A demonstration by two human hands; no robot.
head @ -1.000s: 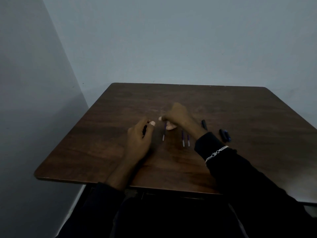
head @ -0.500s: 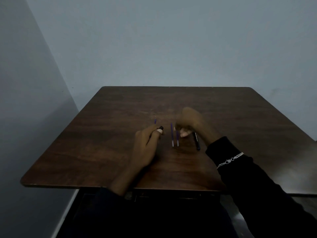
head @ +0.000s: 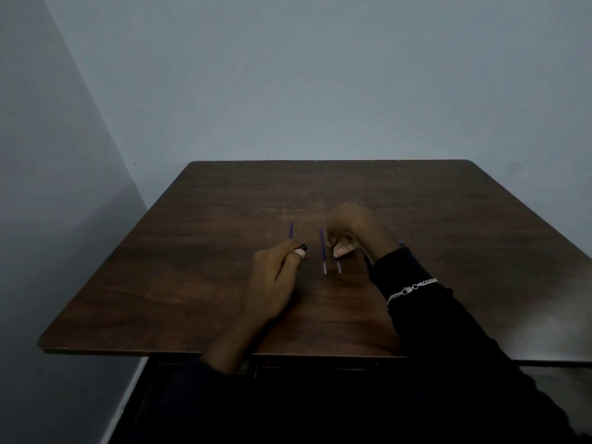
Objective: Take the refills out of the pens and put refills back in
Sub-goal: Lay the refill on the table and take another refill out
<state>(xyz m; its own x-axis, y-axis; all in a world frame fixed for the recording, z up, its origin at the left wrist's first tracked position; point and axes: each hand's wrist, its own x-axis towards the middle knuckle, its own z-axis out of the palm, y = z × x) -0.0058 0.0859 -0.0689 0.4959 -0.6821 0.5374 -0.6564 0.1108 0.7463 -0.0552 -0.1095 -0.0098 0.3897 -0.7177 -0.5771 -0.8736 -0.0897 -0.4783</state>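
On the brown table (head: 198, 283), my left hand (head: 275, 280) grips a black pen barrel (head: 302, 247) whose end sticks out past the thumb. A thin purple refill (head: 291, 230) lies just beyond that hand. Two more refills lie side by side in the middle: the left refill (head: 323, 251) lies bare, and the right refill (head: 338, 266) runs under my right hand (head: 350, 230). That hand's fingers are curled, and its thumb and fingertips pinch the refill's upper part. A blue pen part (head: 400, 242) peeks out behind my right wrist.
The table stands in a corner, with a grey wall (head: 320, 91) behind it and another to the left. My dark sleeve with a silver bracelet (head: 411, 288) crosses the table's right front and hides whatever lies under it.
My right hand left the leftmost refill on the table, moved right, and now closes on the right one of the pair. My left hand has kept hold of the barrel.
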